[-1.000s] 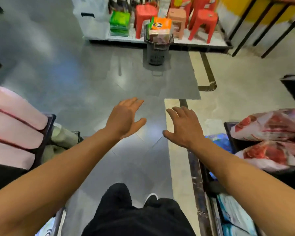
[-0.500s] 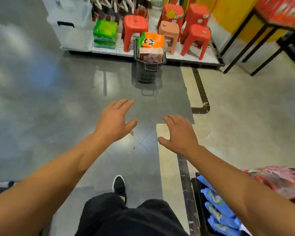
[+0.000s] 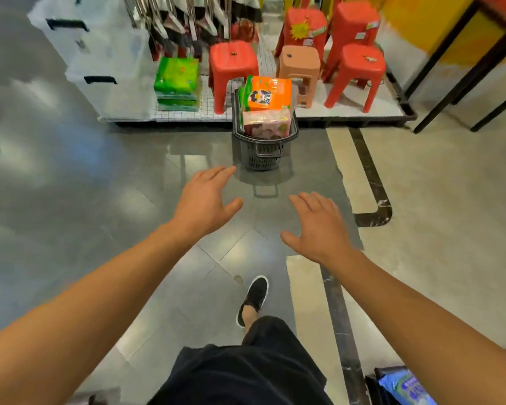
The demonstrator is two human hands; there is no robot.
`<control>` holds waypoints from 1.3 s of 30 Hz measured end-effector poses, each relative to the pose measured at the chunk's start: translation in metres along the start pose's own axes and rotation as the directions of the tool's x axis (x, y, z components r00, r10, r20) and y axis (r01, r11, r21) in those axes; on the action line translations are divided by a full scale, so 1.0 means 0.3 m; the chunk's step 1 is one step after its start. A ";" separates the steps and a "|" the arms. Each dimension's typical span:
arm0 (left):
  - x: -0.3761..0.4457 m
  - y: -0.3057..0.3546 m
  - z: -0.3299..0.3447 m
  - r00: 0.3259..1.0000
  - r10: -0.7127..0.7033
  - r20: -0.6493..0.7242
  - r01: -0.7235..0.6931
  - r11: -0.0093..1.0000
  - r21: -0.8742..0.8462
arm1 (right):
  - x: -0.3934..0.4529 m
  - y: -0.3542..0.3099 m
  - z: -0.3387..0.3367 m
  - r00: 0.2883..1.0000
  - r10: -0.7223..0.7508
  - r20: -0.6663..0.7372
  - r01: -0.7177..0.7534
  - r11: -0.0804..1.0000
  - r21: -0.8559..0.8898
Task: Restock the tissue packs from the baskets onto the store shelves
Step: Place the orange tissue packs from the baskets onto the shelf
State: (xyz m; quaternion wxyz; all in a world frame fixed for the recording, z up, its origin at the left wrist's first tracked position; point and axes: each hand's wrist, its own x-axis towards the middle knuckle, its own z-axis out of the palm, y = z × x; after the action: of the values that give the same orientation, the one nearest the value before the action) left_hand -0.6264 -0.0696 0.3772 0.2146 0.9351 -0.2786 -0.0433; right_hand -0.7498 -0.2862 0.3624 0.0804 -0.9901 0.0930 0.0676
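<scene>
Both hands are held out ahead over the floor, palms down, and nothing is held in either. The left hand [image 3: 205, 200] is spread with its fingers nearly straight and the thumb out to the right; the right hand [image 3: 319, 226] is spread likewise, with the fingers slightly bent and the thumb out to the left. The two are kept apart, with bare grey floor [image 3: 70, 200] seen between them.

Just beyond the left fingertips, a dark plastic basket [image 3: 262, 153] is stood on the floor, against the near edge of a low display platform [image 3: 187, 112]. The basket is filled above its rim: an orange tissue pack [image 3: 268, 93] is stacked on a pink tissue pack [image 3: 266, 124], and the edge of a green pack is seen at their left side.

On the platform, to the left of the basket, a stack of green tissue packs [image 3: 177, 83] is placed. Behind and to the right of the basket, red plastic stools [image 3: 355, 74] and one paler stool [image 3: 298, 68] are set. White storage boxes [image 3: 100, 54] are piled at the far left.

Near the viewer, a black shoe [image 3: 253, 299] is planted forward on the floor, and a blue package [image 3: 403, 387] is seen at the lower right corner.
</scene>
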 end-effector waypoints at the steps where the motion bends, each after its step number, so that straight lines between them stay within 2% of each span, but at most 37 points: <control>1: 0.078 -0.014 0.004 1.000 -0.009 0.013 0.009 1.000 0.009 | 0.087 0.022 -0.014 1.000 -0.006 0.012 0.006 1.000 0.001; 4: 0.314 -0.035 -0.002 0.998 -0.043 0.054 0.042 0.999 0.008 | 0.341 0.087 -0.074 0.999 -0.016 0.037 0.015 1.000 0.020; 12: 0.869 -0.159 0.038 0.981 -0.187 0.046 0.191 0.978 -0.084 | 0.912 0.259 -0.173 0.997 0.027 0.067 -0.031 0.998 0.053; 22: 1.625 -0.375 0.082 0.964 -0.235 0.125 0.256 0.947 -0.192 | 1.625 0.398 -0.235 0.976 0.193 0.095 -0.207 0.966 0.158; 28: 1.972 -0.435 0.089 0.947 -0.274 0.165 0.305 0.931 -0.202 | 1.934 0.480 -0.282 0.951 0.279 0.136 -0.306 0.916 0.260; 35: 2.325 -0.445 0.224 0.919 -0.350 0.184 0.386 0.895 -0.222 | 2.299 0.674 -0.215 0.924 0.305 0.231 -0.369 0.867 0.334; 39: 2.496 -0.503 0.391 0.864 -0.459 0.205 0.497 0.842 -0.209 | 2.535 0.809 -0.113 0.917 0.296 0.267 -0.382 0.846 0.373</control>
State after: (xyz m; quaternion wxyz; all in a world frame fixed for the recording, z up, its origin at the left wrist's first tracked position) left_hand 0.0557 -0.4043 0.2358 0.2939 0.9338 -0.0432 -0.1994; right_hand -0.0526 -0.6592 0.2466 0.2860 -0.9055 0.2709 0.1580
